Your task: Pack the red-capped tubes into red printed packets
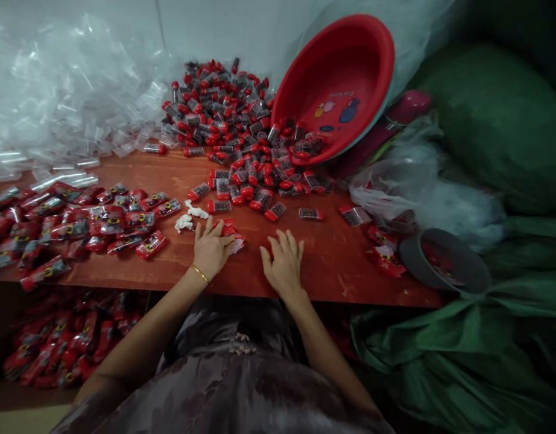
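Note:
My left hand [211, 248] rests on the table with its fingers apart, touching a crumpled red wrapper [228, 227] with a pale pink end. Two small white crumpled pieces [197, 210] lie just beyond its fingertips. My right hand [284, 262] is low over the table, fingers spread; a bit of red shows between its thumb and index finger, too hidden to name. Beyond both hands spreads a heap of clear capsules with red caps and dark contents [224, 108]. Left of my left hand is a pile of red wrapped packets [108, 220].
Clear empty tubes [70, 90] are heaped at the back left. A red basin [350, 72] leans at the back right. A grey bowl [413, 259], plastic bags [423, 187] and green cloth [441, 361] are at the right. More packets [79, 337] lie below the table's left edge.

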`<state>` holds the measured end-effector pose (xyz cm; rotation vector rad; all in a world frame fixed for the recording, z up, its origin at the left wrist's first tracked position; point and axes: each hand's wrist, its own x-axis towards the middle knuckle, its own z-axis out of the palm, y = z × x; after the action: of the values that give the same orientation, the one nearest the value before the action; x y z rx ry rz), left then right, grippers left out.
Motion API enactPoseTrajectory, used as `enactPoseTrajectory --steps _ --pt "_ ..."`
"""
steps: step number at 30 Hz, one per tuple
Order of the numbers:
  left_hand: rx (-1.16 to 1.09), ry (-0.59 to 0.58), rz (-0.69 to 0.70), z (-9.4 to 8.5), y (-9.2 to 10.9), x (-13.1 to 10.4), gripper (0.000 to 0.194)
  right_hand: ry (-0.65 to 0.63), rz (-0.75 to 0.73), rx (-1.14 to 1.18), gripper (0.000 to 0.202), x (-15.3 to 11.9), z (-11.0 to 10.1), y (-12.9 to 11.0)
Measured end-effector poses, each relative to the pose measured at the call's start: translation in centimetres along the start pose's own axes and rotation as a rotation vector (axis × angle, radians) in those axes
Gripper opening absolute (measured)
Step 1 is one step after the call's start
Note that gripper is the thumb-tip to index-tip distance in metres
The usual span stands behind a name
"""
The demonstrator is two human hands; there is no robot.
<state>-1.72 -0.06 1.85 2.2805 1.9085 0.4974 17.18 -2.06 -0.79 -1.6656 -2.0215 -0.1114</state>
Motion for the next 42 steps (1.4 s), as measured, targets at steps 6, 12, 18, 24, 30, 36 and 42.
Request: enactPoseTrajectory --steps 6,12,18,24,30,36,42 --pt "-0.067 0.126 -0.070 -0.9 -1.8 0.2 0.033 0.014 -0.099 0.119 0.031 0.2 0.4 -1.9" --pt "0.088 0.238 -0.284 -2.1 -8.0 0.6 0.032 0.023 -0.071 0.143 0.029 0.1 0.3 -1.1" --pt "0.102 0.167 -0.223 -2.8 -7.7 0.6 0.033 0.068 -0.099 0.171 0.024 0.5 0.0 -1.6" --pt "0.040 0.122 -0.005 -2.3 -1.2 -0.4 0.040 0.046 -0.080 0.196 0.024 0.5 -0.3 -1.7" --pt "-0.037 0.044 -0.017 0.1 -0.7 -0.3 0.023 0.081 -0.062 0.213 0.023 0.2 -0.7 -1.5" --pt "-0.101 0.156 0.001 -0.9 -0.5 -0.5 0.026 0.076 -0.006 0.372 0.026 1.1 -1.6 -2.8" --pt "-0.123 0.257 0.084 -3.0 1.3 -1.2 0.026 -0.115 0.199 0.757 0.031 3.1 -1.2 -5.0"
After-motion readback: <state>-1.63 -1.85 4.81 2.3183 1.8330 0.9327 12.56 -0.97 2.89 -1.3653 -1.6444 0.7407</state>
